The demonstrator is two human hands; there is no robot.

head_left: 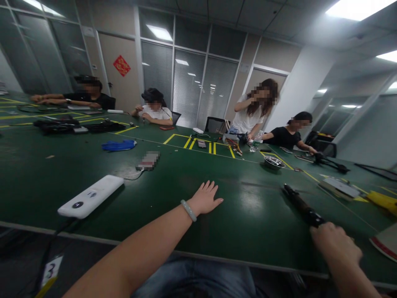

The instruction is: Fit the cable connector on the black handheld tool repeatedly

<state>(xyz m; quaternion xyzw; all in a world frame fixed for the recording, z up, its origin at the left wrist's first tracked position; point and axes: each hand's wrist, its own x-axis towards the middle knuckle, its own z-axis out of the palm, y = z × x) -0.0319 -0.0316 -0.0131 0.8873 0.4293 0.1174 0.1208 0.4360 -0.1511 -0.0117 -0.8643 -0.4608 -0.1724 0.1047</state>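
- Here I have the left hand [205,198] palm down on the green table [235,236], fingers fanned wide, nothing in its grasp; I read that as a brace for the leaning body.
- Over to the right hand [336,244]: fingers curled round the near end of a black stick [300,205], which slants away from the fist, forward and to the left.
- Gripping it by one end, I'd judge, leaves the rest of its length free; whether the far tip touches the table, I can't tell from this angle.
- So where's the stick against the hands? Near end inside the right fist, far tip well apart from the left hand, off to its right, with bare table between.
- Beyond that tip sits a metal bowl [273,162]; farther right, a flat box [339,187], neither touched.
- Out left, a white power strip [91,196] lies by the near edge, its cord dropping over the side, probably put there for easy reach.
- A thin cable links it to a phone [148,160], and past that lies a blue cloth [119,145], clear of both hands.
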